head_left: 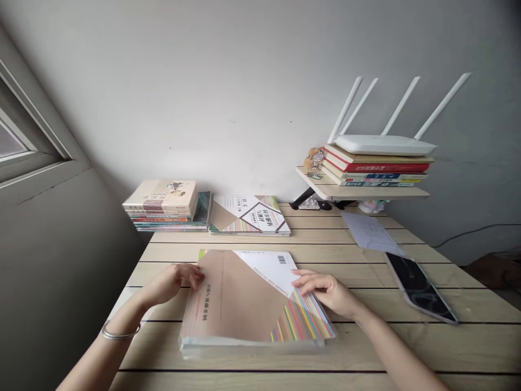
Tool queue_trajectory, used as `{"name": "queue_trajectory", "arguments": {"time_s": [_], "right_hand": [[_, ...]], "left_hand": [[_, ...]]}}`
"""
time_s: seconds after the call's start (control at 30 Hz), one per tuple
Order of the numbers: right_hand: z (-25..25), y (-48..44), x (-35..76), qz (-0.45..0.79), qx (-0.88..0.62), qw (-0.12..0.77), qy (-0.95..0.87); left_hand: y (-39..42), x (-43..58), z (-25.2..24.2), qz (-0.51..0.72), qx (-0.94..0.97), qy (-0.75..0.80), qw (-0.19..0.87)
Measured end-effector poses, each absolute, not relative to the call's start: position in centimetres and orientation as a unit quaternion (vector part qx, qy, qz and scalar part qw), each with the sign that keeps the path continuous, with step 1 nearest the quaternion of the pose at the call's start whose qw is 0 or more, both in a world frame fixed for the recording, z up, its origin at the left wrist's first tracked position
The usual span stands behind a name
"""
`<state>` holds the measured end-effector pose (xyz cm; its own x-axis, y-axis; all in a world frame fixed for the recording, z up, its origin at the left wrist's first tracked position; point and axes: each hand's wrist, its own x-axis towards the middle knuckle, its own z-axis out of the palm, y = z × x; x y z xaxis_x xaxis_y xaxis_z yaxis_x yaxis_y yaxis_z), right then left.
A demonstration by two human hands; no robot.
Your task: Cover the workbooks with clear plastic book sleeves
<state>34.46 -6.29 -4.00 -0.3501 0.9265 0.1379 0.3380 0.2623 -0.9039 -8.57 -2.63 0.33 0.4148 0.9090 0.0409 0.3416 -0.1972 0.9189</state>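
A workbook (240, 293) with a brown, white and striped cover lies on the slatted table in front of me. Clear plastic film (252, 347), which looks like a book cover, extends beyond its near edge. My left hand (175, 279) grips the workbook's left edge with bent fingers. At the right edge, my right hand (325, 288) has its fingers over the cover and its thumb hidden, closed on that side. A silver bangle (121, 332) circles my left wrist.
Behind are a pile of books (163, 203) and a similar workbook stack (250, 214). To the right lie a pale sheet (370, 232) and a dark-screened tablet (421, 288). A raised shelf (366, 191) carries books and a white router (385, 144).
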Motion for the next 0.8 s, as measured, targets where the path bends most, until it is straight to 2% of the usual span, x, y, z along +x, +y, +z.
{"name": "queue_trajectory", "arguments": {"time_s": [0.07, 0.13, 0.23, 0.33, 0.43, 0.53, 0.67, 0.8], "right_hand": [[-4.0, -7.2, 34.8, 0.381, -0.451, 0.277, -0.758], [-3.5, -7.3, 34.2, 0.328, -0.452, 0.235, -0.795], [-2.0, -6.8, 30.8, 0.237, -0.459, 0.27, -0.812], [-1.2, -6.3, 25.1, 0.183, -0.463, 0.279, -0.821], [-2.0, -5.8, 21.0, 0.161, -0.48, 0.173, -0.845], [-3.9, -5.2, 20.7, 0.126, -0.516, 0.098, -0.842], [-6.0, -4.9, 24.1, 0.067, -0.555, 0.084, -0.825], [-6.3, -5.0, 26.7, 0.069, -0.602, 0.082, -0.792]], "left_hand": [[-3.3, -8.2, 0.1, 0.26, 0.766, 0.455, 0.373], [-3.6, -6.6, -0.2, 0.211, 0.81, 0.478, 0.267], [-4.3, -2.3, -1.1, 0.176, 0.852, 0.469, 0.151], [-5.9, 1.9, -2.7, 0.123, 0.888, 0.428, 0.115], [-7.4, 3.4, -4.4, 0.084, 0.903, 0.413, 0.08], [-8.2, 1.9, -5.5, 0.1, 0.898, 0.427, 0.041], [-9.5, -1.9, -6.3, 0.125, 0.865, 0.486, 0.004], [-10.9, -4.7, -7.3, 0.15, 0.833, 0.533, 0.021]]}}
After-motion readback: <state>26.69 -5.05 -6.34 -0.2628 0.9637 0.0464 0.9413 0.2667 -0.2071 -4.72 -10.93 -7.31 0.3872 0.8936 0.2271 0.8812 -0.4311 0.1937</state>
